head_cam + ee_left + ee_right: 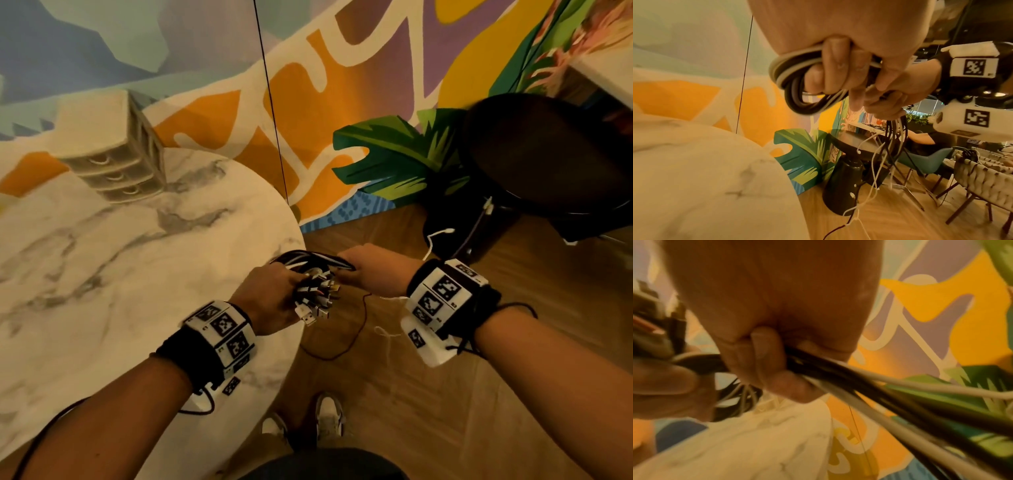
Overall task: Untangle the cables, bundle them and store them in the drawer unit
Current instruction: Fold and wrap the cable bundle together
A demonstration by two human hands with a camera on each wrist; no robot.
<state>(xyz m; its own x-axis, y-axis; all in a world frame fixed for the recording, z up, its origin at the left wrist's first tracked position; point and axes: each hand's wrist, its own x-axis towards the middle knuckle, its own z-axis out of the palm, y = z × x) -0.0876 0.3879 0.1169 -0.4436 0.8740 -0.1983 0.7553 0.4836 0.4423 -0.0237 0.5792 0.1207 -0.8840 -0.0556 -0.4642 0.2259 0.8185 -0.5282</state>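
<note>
1. Your left hand (270, 298) is clenched round the bundle of black and white cables (795, 78), just off the right edge of the round white marble-patterned table (102, 274), with the coiled loop sticking out past your fingers (835, 65).
2. The metal USB plugs (313, 298) fan out of that fist, pointing back at you.
3. Your right hand (373, 270) grips the same cables beside the left, off the table's edge; loose ends (879, 154) dangle toward the wooden floor (445, 411).
4. The small beige three-drawer unit (113, 150) sits on the table's far side, well apart from both hands, drawers closed.
</note>
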